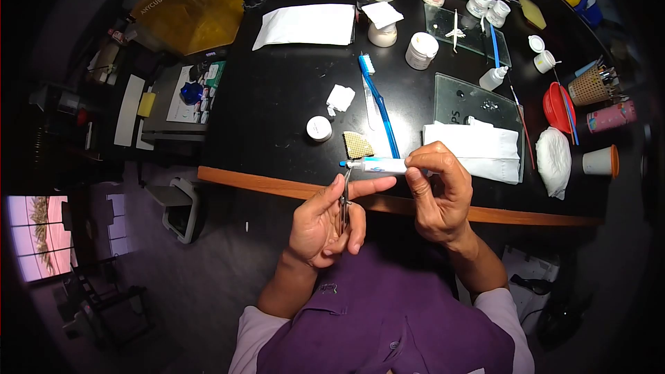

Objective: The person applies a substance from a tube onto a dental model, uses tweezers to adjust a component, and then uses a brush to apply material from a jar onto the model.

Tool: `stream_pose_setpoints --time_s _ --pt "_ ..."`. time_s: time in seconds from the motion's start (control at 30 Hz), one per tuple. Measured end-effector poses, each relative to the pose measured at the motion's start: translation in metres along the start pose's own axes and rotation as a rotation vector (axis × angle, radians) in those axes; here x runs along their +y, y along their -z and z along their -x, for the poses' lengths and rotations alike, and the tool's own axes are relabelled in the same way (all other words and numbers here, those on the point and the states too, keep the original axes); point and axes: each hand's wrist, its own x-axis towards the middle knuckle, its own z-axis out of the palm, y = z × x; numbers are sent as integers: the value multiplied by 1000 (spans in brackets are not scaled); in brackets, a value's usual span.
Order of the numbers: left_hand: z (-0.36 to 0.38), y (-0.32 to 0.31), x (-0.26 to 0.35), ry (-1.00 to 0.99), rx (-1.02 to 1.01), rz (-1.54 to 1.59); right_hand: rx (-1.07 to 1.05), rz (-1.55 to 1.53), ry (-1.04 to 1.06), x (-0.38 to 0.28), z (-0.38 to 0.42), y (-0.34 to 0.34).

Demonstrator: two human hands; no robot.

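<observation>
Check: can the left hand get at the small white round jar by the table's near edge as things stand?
Probably not freely. The left hand is closed around tweezers, so it is occupied. The small white jar sits just beyond it on the black table, with nothing in between, so the path looks open.

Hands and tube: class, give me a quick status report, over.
Left hand shut on tweezers, tips at the tube's nozzle. Right hand shut on tube. Both above the table edge; nothing between them.
</observation>
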Motion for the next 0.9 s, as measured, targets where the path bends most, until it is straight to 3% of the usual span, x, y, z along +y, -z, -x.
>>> stream_pose_setpoints --time_s 0.27,0.7,0.9 --pt "0 0 -3 -51 67 -59 20 42 75 -2 -1 0" --pt "-4 -16 10 -374 608 -1451 48 124 -111 -4 7 1" --pt "-12 -15 19 -555 680 -1667 1 234 -128 -2 3 -6"
